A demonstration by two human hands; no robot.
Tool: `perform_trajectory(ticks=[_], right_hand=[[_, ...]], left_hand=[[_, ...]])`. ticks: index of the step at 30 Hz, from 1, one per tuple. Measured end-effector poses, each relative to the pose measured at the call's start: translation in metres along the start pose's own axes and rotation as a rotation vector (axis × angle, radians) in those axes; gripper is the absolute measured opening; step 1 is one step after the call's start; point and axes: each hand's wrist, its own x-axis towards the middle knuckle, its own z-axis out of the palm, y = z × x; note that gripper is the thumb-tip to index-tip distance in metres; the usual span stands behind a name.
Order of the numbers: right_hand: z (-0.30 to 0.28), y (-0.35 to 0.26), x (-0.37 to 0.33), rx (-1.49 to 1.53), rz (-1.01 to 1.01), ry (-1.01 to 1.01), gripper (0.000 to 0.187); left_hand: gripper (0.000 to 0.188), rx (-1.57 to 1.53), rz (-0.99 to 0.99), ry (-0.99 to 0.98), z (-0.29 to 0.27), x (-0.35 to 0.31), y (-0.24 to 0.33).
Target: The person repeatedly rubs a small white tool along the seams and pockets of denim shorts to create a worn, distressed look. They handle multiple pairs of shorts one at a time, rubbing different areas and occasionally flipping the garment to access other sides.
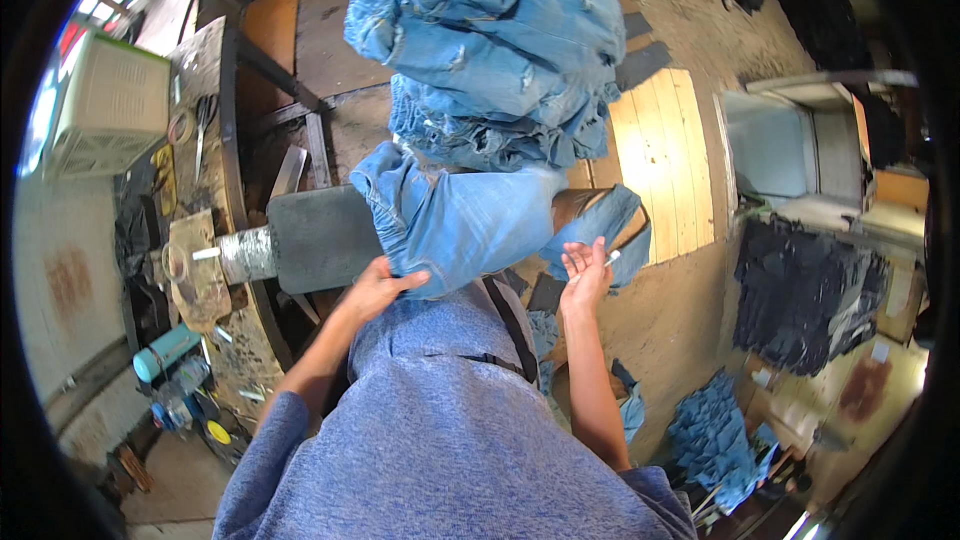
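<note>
A light blue denim garment [480,215] lies across in front of me, over or against the end of a dark padded board [318,240]. My left hand [385,282] grips its near left edge, thumb on top of the cloth. My right hand [587,278] is palm up beside a loop of denim [620,225] on the right, fingers curled. A small white stick [612,258], perhaps chalk, shows at its fingers. Whether this hand also touches the denim is hard to tell. Just beyond, a tall pile of blue jeans [490,30] is heaped up.
On the left, a worn wooden bench [215,130] holds scissors [203,130], a tape roll [177,260] and a pale boxy appliance [110,105]. A turquoise bottle [165,353] is nearby. Dark cloth [808,295] hangs at right, above blue denim scraps [715,435].
</note>
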Motion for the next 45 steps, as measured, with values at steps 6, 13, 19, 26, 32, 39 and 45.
perform_trajectory(ticks=[6, 13, 19, 26, 32, 39, 45], right_hand=[[0.011, 0.035, 0.074, 0.19, 0.924, -0.041, 0.106], [0.012, 0.052, 0.156, 0.566, 0.502, -0.043, 0.078], [-0.016, -0.026, 0.187, 0.403, 0.138, 0.171, 0.045], [-0.027, -0.168, 0.097, 0.295, -0.445, 0.225, 0.021], [0.05, -0.183, -0.01, 0.015, -0.774, -0.212, 0.028], [0.163, -0.01, -0.111, -1.149, -1.037, -1.175, 0.021], [0.177, -0.017, -0.114, -1.092, -1.009, -1.154, 0.017]], left_hand=[[0.054, 0.175, -0.1, 0.082, -0.106, -0.064, 0.052], [0.072, 1.049, 0.866, 0.883, -0.005, -0.024, 0.103], [0.1, 1.558, 0.891, 0.016, 0.124, 0.081, 0.043], [0.111, 1.777, 0.907, -0.192, 0.184, 0.126, 0.013], [0.107, 1.841, 0.789, -0.057, 0.196, 0.112, 0.0], [0.092, 1.954, 0.848, -0.029, 0.172, 0.099, -0.004], [0.077, 1.892, 0.82, -0.049, 0.178, 0.1, -0.003]])
